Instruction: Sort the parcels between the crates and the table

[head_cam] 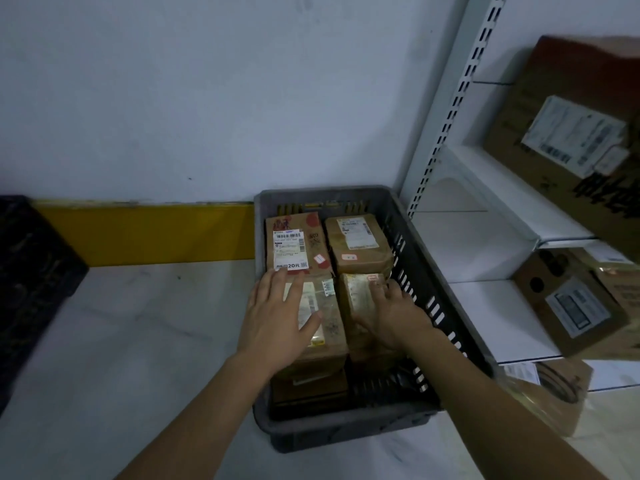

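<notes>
A grey slatted crate stands on the pale floor against the wall, filled with several brown cardboard parcels. Two labelled parcels lie at the back, one on the left and one on the right. My left hand lies flat with straight fingers on the front left parcel. My right hand curls its fingers round the front right parcel, gripping its top and side. More parcels lie underneath at the crate's near end.
A white metal shelf unit stands to the right, holding labelled cardboard boxes on its shelves. A dark crate sits at the far left. A yellow skirting strip runs along the wall.
</notes>
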Motion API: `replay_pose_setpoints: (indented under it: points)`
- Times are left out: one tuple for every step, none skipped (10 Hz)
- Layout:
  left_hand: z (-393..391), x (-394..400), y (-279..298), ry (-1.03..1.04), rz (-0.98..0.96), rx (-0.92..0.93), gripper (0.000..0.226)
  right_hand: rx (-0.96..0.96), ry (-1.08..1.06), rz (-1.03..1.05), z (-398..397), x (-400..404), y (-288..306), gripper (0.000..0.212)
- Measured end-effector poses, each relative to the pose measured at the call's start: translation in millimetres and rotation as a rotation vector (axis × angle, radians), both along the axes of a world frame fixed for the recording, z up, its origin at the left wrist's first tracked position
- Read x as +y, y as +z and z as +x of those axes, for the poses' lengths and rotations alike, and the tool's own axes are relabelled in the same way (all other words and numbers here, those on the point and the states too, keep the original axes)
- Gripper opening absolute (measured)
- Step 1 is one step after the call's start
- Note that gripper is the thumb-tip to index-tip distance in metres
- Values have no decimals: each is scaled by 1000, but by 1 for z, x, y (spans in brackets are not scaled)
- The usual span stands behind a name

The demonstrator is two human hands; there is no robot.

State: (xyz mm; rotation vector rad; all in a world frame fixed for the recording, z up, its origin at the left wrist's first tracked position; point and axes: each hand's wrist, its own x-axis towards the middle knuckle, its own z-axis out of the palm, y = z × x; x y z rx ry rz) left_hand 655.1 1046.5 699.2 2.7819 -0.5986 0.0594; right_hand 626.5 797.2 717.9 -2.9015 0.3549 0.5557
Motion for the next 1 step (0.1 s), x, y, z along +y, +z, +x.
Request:
replay_pose_setpoints:
  points:
    - [11,5,13,35,-26,26,83,-216,123,-13,-6,-3,44,75]
